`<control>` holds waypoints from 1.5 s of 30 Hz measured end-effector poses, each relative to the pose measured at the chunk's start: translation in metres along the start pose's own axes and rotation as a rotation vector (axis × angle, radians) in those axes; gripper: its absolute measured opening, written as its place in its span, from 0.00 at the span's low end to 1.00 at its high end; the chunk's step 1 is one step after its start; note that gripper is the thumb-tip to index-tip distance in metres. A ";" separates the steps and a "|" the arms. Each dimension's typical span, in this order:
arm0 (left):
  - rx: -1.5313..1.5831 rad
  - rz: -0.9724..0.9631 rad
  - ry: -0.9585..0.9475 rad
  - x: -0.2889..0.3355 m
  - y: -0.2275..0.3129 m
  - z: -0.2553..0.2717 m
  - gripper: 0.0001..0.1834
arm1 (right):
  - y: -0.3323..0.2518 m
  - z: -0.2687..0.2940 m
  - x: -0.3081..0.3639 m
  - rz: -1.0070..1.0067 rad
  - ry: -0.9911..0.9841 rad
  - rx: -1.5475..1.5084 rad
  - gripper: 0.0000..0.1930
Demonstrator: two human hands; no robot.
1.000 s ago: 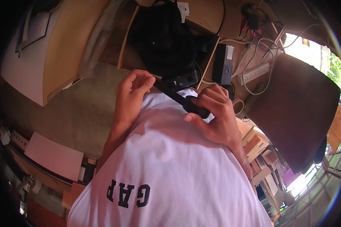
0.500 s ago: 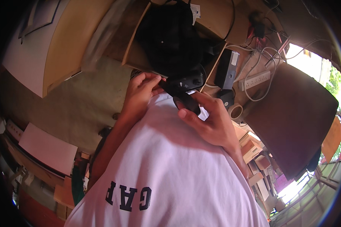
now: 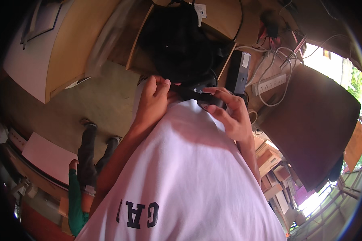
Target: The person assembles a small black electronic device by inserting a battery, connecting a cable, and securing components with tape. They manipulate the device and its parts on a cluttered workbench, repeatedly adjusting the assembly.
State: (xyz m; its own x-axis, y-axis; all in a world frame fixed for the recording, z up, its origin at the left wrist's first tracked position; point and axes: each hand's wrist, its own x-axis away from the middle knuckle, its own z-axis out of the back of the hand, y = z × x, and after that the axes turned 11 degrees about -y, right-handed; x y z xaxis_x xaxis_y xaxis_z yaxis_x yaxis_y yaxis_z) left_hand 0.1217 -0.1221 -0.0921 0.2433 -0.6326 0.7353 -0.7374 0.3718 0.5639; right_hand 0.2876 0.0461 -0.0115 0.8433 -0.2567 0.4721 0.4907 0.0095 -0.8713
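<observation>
Black tape roll (image 3: 213,99) in the right hand (image 3: 235,114), rightward of the left hand (image 3: 154,94).
The roll sits gripped between the right thumb and bent, spread fingers; its dark strip (image 3: 184,93) runs roughly crosswise, dipping rightward, from the left hand, whose thumb and forefinger press together, apparently pinching the strip's end.
</observation>
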 end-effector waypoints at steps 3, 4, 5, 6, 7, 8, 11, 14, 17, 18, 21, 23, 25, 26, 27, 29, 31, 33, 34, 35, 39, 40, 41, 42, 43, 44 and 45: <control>0.327 0.050 -0.090 0.009 0.004 -0.007 0.09 | 0.003 0.007 0.007 -0.049 -0.012 -0.180 0.21; 0.403 0.075 -0.121 0.010 0.005 -0.008 0.10 | 0.002 0.009 0.010 -0.071 -0.003 -0.213 0.21; 0.395 0.088 -0.126 0.009 0.003 -0.008 0.12 | 0.002 0.010 0.012 -0.093 0.006 -0.245 0.21; 0.395 0.093 -0.125 0.006 0.000 -0.007 0.14 | 0.004 0.010 0.013 -0.066 0.016 -0.182 0.23; 0.396 0.096 -0.124 0.005 -0.002 -0.009 0.16 | 0.006 0.012 0.013 -0.051 0.010 -0.141 0.22; 0.396 0.082 -0.142 0.005 -0.003 -0.012 0.17 | 0.007 0.015 0.012 -0.036 0.004 -0.100 0.22; 0.372 0.064 -0.194 0.004 0.001 -0.020 0.20 | 0.005 0.018 0.013 -0.059 0.027 -0.049 0.23; 0.309 0.088 -0.213 0.000 -0.003 -0.018 0.21 | -0.001 0.021 0.011 -0.180 0.039 -0.103 0.21; 0.293 0.100 -0.207 0.000 -0.003 -0.024 0.21 | -0.014 0.025 0.003 -0.241 0.066 -0.133 0.19; 0.296 0.098 -0.220 0.001 -0.001 -0.025 0.21 | -0.015 0.027 -0.001 -0.264 0.057 -0.131 0.19; 0.284 0.119 -0.212 0.000 0.005 -0.030 0.20 | -0.018 0.030 -0.008 -0.305 0.037 -0.170 0.19; 0.278 0.152 -0.208 -0.001 0.007 -0.030 0.21 | -0.021 0.030 -0.011 -0.313 0.038 -0.194 0.19; 0.282 0.195 -0.218 -0.003 0.008 -0.030 0.22 | -0.023 0.029 -0.013 -0.310 0.046 -0.199 0.19; 0.289 0.207 -0.228 -0.005 0.007 -0.029 0.22 | -0.024 0.030 -0.014 -0.305 0.042 -0.205 0.19; 0.296 0.222 -0.238 -0.007 0.005 -0.027 0.22 | -0.025 0.030 -0.015 -0.302 0.038 -0.212 0.19; 0.329 0.240 -0.250 -0.010 0.001 -0.025 0.23 | -0.025 0.029 -0.017 -0.295 0.042 -0.220 0.20; 0.380 0.242 -0.253 -0.012 -0.001 -0.026 0.22 | -0.023 0.027 -0.018 -0.286 0.056 -0.222 0.20; 0.420 0.252 -0.262 -0.013 -0.001 -0.026 0.22 | -0.024 0.027 -0.019 -0.321 0.058 -0.193 0.20; 0.442 0.257 -0.265 -0.013 -0.001 -0.026 0.22 | -0.024 0.028 -0.020 -0.339 0.058 -0.178 0.19; 0.440 0.268 -0.251 -0.013 0.000 -0.027 0.23 | -0.026 0.028 -0.020 -0.344 0.055 -0.168 0.20; 0.446 0.299 -0.245 -0.013 0.003 -0.029 0.23 | -0.034 0.027 -0.020 -0.364 0.057 -0.144 0.20; 0.449 0.302 -0.255 -0.013 0.003 -0.028 0.23 | -0.034 0.027 -0.021 -0.366 0.061 -0.142 0.20; 0.455 0.315 -0.243 -0.014 0.004 -0.028 0.23 | -0.034 0.027 -0.021 -0.367 0.065 -0.128 0.20; 0.460 0.329 -0.232 -0.015 0.005 -0.028 0.23 | -0.034 0.027 -0.022 -0.369 0.071 -0.114 0.20; 0.465 0.343 -0.222 -0.015 0.006 -0.028 0.23 | -0.035 0.027 -0.023 -0.371 0.077 -0.099 0.20; 0.457 0.335 -0.231 -0.015 0.006 -0.028 0.23 | -0.035 0.027 -0.023 -0.372 0.070 -0.084 0.20; 0.449 0.327 -0.241 -0.015 0.006 -0.028 0.23 | -0.035 0.028 -0.023 -0.372 0.064 -0.069 0.20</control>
State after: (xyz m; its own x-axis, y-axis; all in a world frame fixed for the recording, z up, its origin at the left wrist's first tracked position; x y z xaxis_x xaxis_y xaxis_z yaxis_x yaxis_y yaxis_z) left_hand 0.1310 -0.0912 -0.0892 -0.1512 -0.6895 0.7083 -0.9567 0.2825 0.0707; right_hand 0.2569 0.0792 0.0118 0.5937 -0.2903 0.7505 0.7431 -0.1599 -0.6498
